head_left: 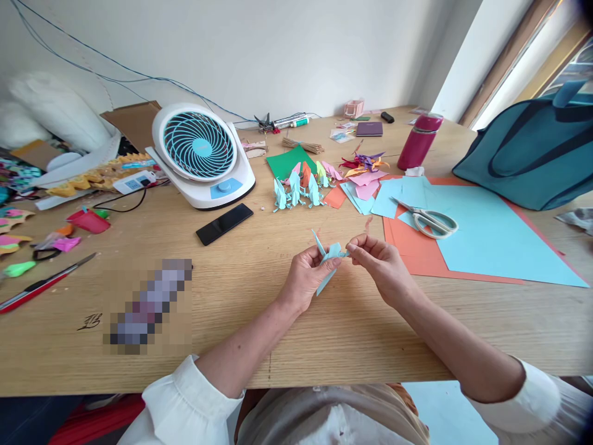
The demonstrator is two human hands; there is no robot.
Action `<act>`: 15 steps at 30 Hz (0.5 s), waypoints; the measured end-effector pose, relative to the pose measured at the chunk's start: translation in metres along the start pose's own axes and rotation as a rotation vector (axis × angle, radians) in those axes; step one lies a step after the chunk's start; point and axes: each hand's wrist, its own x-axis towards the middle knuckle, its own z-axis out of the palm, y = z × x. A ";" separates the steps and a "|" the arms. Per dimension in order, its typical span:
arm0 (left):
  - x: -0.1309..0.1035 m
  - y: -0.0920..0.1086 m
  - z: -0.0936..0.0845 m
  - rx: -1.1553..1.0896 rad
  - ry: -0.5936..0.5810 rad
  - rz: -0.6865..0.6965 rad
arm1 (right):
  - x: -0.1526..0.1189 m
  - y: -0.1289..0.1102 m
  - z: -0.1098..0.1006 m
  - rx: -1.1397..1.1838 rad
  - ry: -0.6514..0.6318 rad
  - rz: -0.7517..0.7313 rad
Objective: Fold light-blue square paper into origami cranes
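Note:
A light-blue folded paper figure (332,251) is held up over the table, with a thin point rising at its left and a flap hanging below. My left hand (303,275) is closed on its body, thumb across the front. At its right end, my right hand (383,267) pinches a small narrow strip of the figure between thumb and fingertips. Just beyond my hands stand several folded paper figures (295,191) in light blue, pink, orange and green. Scissors (433,222) with pale handles lie on light-blue paper sheets (493,228) to the right.
Orange paper (417,259) lies under the blue sheets. A green sheet (285,162), a magenta bottle (420,142) and a teal bag (519,154) stand or lie farther back. To the left are a fan (199,154), a black phone (225,224) and a red-handled knife (37,290).

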 end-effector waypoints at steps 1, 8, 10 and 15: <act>0.000 0.000 0.000 -0.001 0.001 0.000 | 0.000 0.000 0.000 -0.002 0.004 -0.001; 0.000 0.001 -0.001 0.005 0.010 -0.020 | 0.000 -0.002 0.000 -0.006 0.011 -0.025; 0.000 0.001 -0.001 0.000 0.011 -0.024 | 0.000 -0.002 0.000 -0.007 0.007 -0.025; 0.001 0.001 -0.001 -0.013 0.011 -0.028 | -0.001 -0.003 0.000 0.010 0.009 -0.031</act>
